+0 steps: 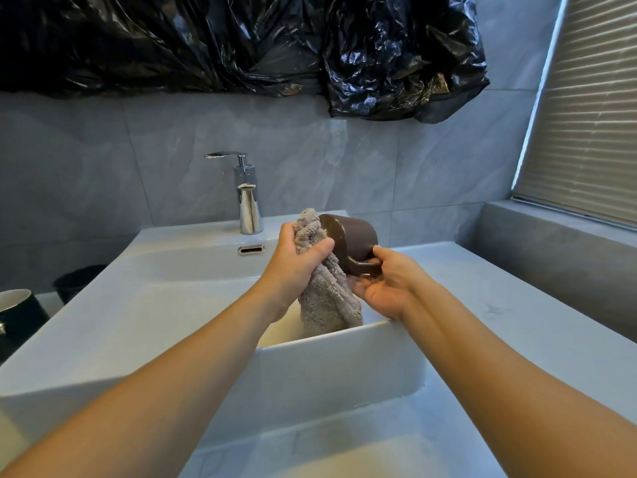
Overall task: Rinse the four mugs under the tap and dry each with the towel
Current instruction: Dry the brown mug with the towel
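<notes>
A brown mug [355,239] lies on its side in the air over the white sink [138,298], its mouth turned to the left. My right hand [382,284] grips it by the handle from below. My left hand [296,260] grips a grey fluffy towel [327,298] and presses a bunched part of it against the mug's rim. The rest of the towel hangs down into the basin. The chrome tap [248,201] stands behind, with no water running. A black mug [17,315] with a white inside stands at the far left edge.
A pale marble counter [499,312] stretches to the right of the sink, up to a grey ledge under a window blind. Another dark round object [77,281] stands left of the sink. Black plastic sheeting [241,39] covers the wall above.
</notes>
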Available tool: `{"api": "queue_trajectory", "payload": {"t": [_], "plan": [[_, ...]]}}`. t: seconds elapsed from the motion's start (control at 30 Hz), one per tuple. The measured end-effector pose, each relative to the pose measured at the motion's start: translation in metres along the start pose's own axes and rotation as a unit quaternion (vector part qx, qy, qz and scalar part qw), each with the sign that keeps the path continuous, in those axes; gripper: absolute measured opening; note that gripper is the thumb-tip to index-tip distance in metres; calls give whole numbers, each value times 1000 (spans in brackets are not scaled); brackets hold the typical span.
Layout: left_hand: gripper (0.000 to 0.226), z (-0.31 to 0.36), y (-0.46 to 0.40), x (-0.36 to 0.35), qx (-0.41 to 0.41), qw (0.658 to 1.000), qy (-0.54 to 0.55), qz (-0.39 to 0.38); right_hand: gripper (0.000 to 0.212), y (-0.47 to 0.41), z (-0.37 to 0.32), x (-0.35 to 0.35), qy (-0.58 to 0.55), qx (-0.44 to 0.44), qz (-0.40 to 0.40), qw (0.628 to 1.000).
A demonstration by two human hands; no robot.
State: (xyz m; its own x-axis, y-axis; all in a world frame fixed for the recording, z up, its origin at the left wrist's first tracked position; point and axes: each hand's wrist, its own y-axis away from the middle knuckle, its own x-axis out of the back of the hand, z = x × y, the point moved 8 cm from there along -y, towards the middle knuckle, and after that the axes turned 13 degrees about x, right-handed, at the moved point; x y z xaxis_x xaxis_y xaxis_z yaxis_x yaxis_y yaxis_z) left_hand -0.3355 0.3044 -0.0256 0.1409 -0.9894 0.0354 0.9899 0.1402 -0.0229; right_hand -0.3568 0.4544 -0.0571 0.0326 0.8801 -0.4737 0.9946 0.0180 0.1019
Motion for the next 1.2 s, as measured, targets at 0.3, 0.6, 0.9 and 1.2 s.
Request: {"api": "queue_trajectory", "payload": {"t": [0.3,0.6,0.9,1.2], "plan": [[51,-7,-2,6,23,970,-223,95,21,-2,5,3,2,-12,24,1000],[49,16,20,-19,-201,953,-228,14,35,0,3,-6,-106,10,41,994],[36,17,4,2,-124,988,-82,38,26,8,8,-21,-51,25,-5,998],[55,-24,-19,15,142,986,83,11,25,7,9,-21,-8,44,-15,999]]}}
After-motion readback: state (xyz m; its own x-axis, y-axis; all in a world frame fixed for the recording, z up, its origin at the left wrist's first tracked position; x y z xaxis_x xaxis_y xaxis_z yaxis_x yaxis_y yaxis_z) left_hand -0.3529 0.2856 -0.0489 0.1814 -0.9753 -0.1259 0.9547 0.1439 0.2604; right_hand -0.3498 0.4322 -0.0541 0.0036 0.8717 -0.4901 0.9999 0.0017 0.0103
